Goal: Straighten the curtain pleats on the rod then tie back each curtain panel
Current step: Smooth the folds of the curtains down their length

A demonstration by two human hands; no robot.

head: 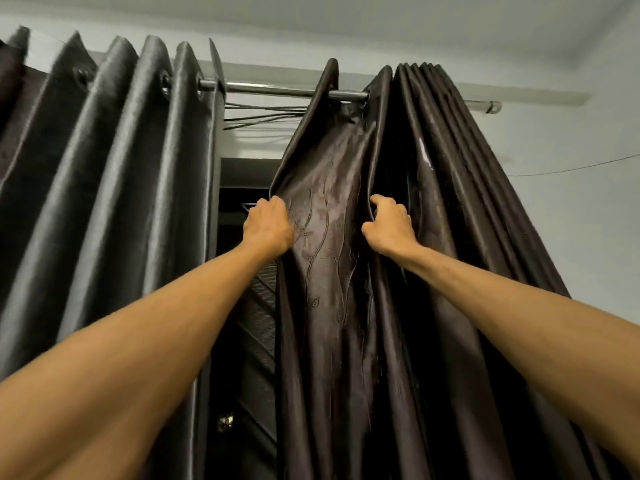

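Two dark, shiny curtain panels hang by eyelets from a metal rod [277, 91] near the ceiling. The left panel [114, 188] falls in wide, even pleats. The right panel [450, 209] is bunched tightly at the right, with one broad patterned fold [325, 244] spread out toward the middle. My left hand [268, 226] grips the left edge of that fold at about shoulder height below the rod. Gripping the fold's right crease, my right hand [389, 227] has its fingers tucked behind the fabric. Both arms reach upward.
Between the panels a dark window [242, 306] with slanted bars shows. Thin cables [263, 114] run along the wall under the rod. A clear rod end [491, 107] sticks out at the right. Pale wall and ceiling surround it.
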